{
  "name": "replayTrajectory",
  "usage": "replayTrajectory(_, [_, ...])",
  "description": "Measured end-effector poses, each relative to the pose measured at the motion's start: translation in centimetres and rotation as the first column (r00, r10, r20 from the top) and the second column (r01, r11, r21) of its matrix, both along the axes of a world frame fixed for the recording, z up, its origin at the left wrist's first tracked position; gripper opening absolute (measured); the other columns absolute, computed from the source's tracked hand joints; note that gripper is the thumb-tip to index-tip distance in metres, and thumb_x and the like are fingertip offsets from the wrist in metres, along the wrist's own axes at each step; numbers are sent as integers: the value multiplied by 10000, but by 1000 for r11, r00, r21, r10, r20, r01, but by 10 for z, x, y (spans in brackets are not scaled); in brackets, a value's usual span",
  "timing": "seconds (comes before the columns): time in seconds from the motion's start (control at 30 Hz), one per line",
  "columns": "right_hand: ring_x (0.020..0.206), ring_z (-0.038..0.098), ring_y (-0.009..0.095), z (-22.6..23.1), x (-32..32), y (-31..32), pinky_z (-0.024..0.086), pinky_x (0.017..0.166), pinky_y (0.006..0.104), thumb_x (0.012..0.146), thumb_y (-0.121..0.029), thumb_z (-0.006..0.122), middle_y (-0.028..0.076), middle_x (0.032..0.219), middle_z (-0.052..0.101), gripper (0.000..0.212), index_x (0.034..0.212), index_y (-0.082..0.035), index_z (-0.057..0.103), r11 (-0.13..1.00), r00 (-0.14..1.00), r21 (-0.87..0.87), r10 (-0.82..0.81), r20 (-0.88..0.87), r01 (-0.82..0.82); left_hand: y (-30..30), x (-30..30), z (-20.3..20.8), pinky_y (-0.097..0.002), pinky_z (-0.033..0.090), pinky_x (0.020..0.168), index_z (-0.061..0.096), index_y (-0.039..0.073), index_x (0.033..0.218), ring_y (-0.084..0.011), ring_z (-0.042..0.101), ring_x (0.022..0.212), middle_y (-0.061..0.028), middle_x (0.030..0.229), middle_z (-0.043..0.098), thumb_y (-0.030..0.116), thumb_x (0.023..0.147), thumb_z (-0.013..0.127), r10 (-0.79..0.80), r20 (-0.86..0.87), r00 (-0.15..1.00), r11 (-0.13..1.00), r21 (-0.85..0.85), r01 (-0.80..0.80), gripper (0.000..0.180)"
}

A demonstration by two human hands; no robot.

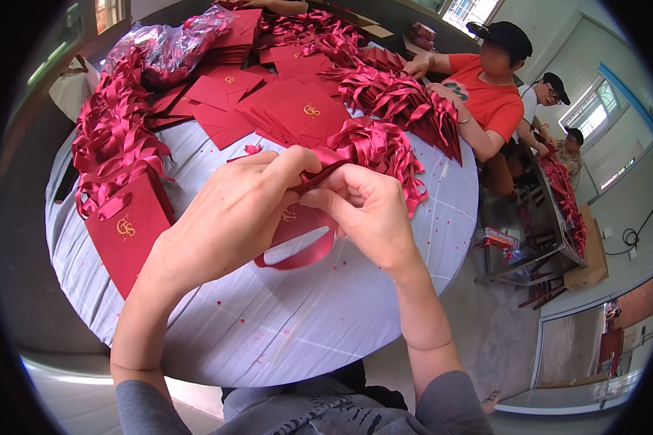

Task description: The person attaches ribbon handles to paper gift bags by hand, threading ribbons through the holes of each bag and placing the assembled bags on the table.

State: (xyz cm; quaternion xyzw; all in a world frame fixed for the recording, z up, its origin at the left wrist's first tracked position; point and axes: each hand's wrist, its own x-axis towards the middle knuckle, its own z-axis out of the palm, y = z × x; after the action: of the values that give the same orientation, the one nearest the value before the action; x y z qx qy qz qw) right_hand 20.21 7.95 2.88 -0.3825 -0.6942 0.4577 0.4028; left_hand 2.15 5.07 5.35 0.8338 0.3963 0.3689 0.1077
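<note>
Over the middle of the round table, my left hand is closed with its fingers curled on the upper edge of a dark red paper gift bag. Beside it my right hand pinches at that same edge, thumb against fingers; exactly what lies between them is hidden. From the bag a red satin ribbon handle hangs in a loop toward me. Most of the bag is covered by my hands. Just beyond my right hand sits a heap of ribbon-handled bags.
Finished-looking red bags with ribbons line the left side, one bag lying nearest. Flat red bags spread across the far middle, near a clear plastic bag. A co-worker in orange handles bags at the far right. Red specks dot the pale tablecloth.
</note>
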Motion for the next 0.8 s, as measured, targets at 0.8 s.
replayTrajectory(0.8, [633,589,205,55,0,77,462,624,362,787,-187,606,129,710,662,220,876,-11,705,814,613,119,323,721,-569,3,2,-5,-431,465,714,412,4,1029,-405,589,841,-194,879,609,-19,790,590,61,-165,984,997,-35,-68,299])
